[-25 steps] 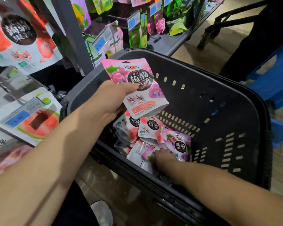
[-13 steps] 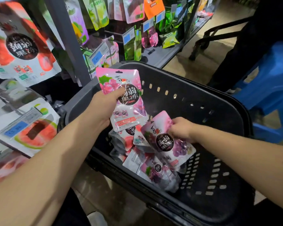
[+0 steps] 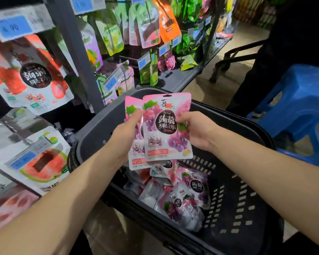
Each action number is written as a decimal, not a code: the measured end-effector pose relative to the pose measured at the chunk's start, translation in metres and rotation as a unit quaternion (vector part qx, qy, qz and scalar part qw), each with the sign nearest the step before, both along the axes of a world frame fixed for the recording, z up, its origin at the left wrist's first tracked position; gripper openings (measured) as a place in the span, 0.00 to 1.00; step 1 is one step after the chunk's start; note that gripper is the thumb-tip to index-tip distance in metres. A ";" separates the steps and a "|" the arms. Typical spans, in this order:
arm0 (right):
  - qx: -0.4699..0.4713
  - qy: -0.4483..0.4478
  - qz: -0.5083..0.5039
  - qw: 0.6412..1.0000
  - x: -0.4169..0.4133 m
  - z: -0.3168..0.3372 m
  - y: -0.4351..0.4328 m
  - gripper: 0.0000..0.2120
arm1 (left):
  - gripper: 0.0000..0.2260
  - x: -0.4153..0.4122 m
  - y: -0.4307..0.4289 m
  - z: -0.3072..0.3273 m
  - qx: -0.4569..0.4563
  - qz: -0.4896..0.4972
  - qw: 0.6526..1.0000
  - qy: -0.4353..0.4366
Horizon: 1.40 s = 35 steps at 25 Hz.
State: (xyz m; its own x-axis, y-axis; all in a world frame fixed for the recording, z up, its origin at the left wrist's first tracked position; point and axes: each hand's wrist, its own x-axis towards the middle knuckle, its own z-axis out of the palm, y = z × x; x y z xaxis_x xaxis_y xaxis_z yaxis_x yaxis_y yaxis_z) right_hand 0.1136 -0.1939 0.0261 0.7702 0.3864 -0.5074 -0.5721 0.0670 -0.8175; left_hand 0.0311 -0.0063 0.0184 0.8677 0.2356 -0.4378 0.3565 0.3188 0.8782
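I hold two pink grape jelly pouches upright over a dark grey shopping basket [image 3: 247,190]. The front pouch [image 3: 167,137] overlaps the back pouch [image 3: 133,157], which peeks out at the left and bottom. My left hand [image 3: 125,134] grips the pouches' left side, thumb on the front. At the front pouch's right edge my right hand [image 3: 197,131] pinches it. Several more pouches [image 3: 182,196] of the same kind lie in a heap on the basket's floor, below my hands.
Shelves of hanging snack pouches [image 3: 31,78] with blue price tags fill the left and back. A dark upright post [image 3: 72,52] stands by the basket's left corner. A blue plastic stool [image 3: 298,107] is at the right, with a person in dark clothes [image 3: 284,52] behind it.
My right hand took a grape pouch out of the basket's heap and raised it against the pouch in my left hand. Both hands rose, and the view tilted up toward the shelves.
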 end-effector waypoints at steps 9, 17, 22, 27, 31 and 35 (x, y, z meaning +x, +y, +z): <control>-0.040 -0.047 -0.080 0.995 -0.017 -0.009 0.035 0.12 | 0.17 -0.001 -0.008 0.003 -0.011 -0.044 0.999 -0.027; -0.107 -0.081 -0.143 0.981 0.007 -0.048 0.018 0.08 | 0.11 0.002 0.002 -0.003 0.109 0.027 0.992 -0.049; -0.522 -0.077 0.218 0.821 -0.012 -0.157 -0.018 0.09 | 0.09 0.014 0.011 -0.004 0.117 0.063 0.990 -0.038; -0.586 -0.071 0.488 0.643 -0.054 -0.226 -0.026 0.22 | 0.08 0.018 0.017 -0.003 0.092 0.069 0.993 -0.022; -0.627 -0.014 0.370 0.686 -0.060 -0.252 -0.037 0.17 | 0.07 0.016 0.019 0.002 0.088 0.073 0.993 -0.024; -0.636 -0.090 0.447 0.623 -0.061 -0.261 -0.038 0.18 | 0.06 0.015 0.023 0.003 0.085 0.070 0.994 -0.028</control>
